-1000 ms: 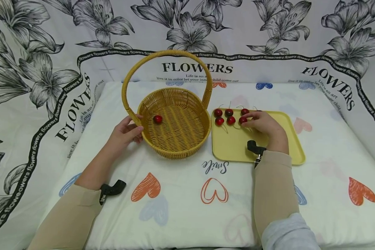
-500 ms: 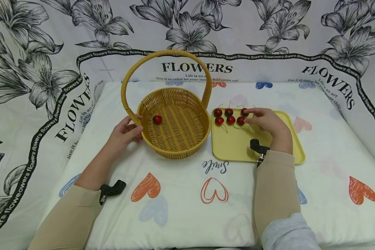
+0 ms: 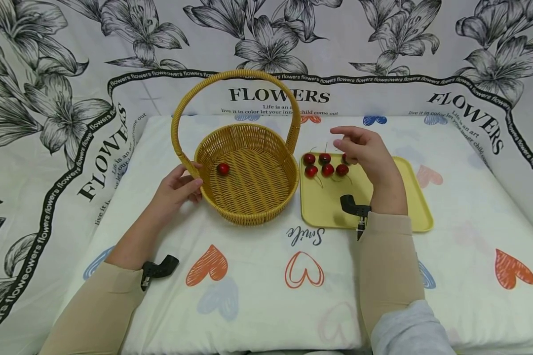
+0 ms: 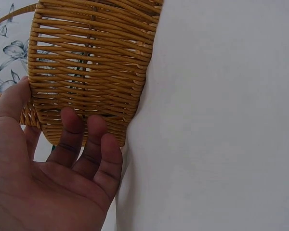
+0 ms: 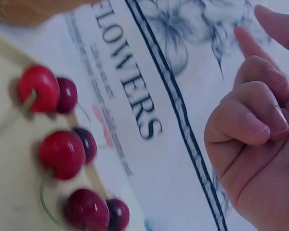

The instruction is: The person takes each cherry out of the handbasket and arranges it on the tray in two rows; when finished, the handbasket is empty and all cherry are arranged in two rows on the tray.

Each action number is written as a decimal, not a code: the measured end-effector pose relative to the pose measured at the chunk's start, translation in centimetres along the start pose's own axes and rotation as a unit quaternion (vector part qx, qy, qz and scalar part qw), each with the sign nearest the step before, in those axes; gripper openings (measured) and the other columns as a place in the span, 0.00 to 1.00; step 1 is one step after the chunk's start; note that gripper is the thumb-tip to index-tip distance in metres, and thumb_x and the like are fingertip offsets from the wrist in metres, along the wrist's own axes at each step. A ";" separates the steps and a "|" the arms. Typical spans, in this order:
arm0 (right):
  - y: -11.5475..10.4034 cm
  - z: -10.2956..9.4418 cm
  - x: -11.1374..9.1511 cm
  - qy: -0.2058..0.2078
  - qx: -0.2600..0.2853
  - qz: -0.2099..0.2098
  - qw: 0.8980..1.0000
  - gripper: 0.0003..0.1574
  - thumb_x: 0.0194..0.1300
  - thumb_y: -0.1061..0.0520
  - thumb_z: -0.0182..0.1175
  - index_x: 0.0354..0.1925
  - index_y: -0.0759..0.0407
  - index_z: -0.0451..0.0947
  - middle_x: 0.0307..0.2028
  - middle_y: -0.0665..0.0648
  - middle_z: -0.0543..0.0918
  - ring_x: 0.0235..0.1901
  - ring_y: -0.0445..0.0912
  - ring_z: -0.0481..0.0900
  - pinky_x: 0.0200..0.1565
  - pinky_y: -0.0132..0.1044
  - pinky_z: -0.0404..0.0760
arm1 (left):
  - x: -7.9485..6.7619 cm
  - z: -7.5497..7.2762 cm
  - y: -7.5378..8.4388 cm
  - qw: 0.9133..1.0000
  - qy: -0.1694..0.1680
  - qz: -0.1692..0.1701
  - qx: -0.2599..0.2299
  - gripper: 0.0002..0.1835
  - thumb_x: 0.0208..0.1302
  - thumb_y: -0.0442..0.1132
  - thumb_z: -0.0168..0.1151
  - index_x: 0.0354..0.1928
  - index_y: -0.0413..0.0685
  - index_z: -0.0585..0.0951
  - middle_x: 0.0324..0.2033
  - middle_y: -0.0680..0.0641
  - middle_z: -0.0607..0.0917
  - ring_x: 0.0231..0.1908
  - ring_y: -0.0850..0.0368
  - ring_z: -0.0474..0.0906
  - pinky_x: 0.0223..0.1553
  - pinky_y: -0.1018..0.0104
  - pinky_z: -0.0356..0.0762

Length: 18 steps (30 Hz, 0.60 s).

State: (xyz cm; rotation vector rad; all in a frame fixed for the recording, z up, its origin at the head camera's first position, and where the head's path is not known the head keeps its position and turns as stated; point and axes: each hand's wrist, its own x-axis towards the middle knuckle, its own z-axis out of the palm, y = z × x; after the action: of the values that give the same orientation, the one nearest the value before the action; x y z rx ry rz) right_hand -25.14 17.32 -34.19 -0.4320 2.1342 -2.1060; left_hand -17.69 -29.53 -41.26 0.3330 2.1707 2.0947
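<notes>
My left hand (image 3: 176, 190) grips the woven basket (image 3: 248, 217) at the foot of its handle. In the left wrist view, my left thumb and fingers lie against the basket's wicker side (image 4: 86, 62). Inside the basket is one red cherry (image 3: 223, 169). My right hand (image 3: 367, 153) is raised over the back of the yellow tray (image 3: 333, 209); its index finger and thumb stick out apart and the other fingers curl, with nothing seen between them. Several cherries (image 5: 62, 155) with stems lie in two rows on the tray, one partly hidden by this hand in the head view.
Basket and tray stand side by side on a white cloth (image 3: 257, 305) printed with hearts. The basket's tall handle (image 3: 244, 74) arches above its bowl. Behind hangs a flower-printed sheet (image 3: 382, 54). A black camera mount (image 3: 355, 206) sits on my right wrist.
My right hand has let go of the front-row cherry, which moved slightly left, and has lifted up and away from the row. My left hand stays on the basket.
</notes>
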 end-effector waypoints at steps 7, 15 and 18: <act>-1.1 4.0 0.8 -0.028 -0.032 0.001 0.999 0.19 0.71 0.56 0.66 0.58 0.60 0.82 0.25 0.52 0.68 0.19 0.47 0.58 0.24 0.36 0.59 | -0.1 0.0 0.0 1.000 0.000 0.001 -0.006 0.23 0.76 0.35 0.60 0.69 0.42 0.70 0.39 0.42 0.83 0.35 0.50 0.80 0.34 0.63 0.82; -3.0 9.0 2.0 -0.088 -0.092 0.033 0.991 0.22 0.71 0.52 0.68 0.60 0.55 0.83 0.31 0.57 0.72 0.20 0.48 0.61 0.23 0.35 0.63 | 0.0 -0.2 -0.2 1.000 0.002 -0.003 -0.009 0.23 0.76 0.35 0.60 0.69 0.42 0.70 0.38 0.44 0.84 0.35 0.51 0.80 0.34 0.63 0.83; -3.6 10.5 3.0 -0.111 -0.134 0.040 0.984 0.21 0.70 0.50 0.68 0.59 0.51 0.84 0.31 0.58 0.70 0.23 0.47 0.63 0.26 0.35 0.65 | 0.1 -0.3 -0.2 1.000 0.001 -0.008 -0.006 0.24 0.76 0.36 0.60 0.69 0.41 0.69 0.38 0.44 0.84 0.35 0.50 0.80 0.34 0.63 0.83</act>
State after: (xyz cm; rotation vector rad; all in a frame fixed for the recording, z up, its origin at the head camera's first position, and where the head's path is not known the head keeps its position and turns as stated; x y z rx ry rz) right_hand -24.65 6.38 -30.61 -0.5665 2.2650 -1.6473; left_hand -17.84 -29.78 -41.40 0.3115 2.1535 2.1012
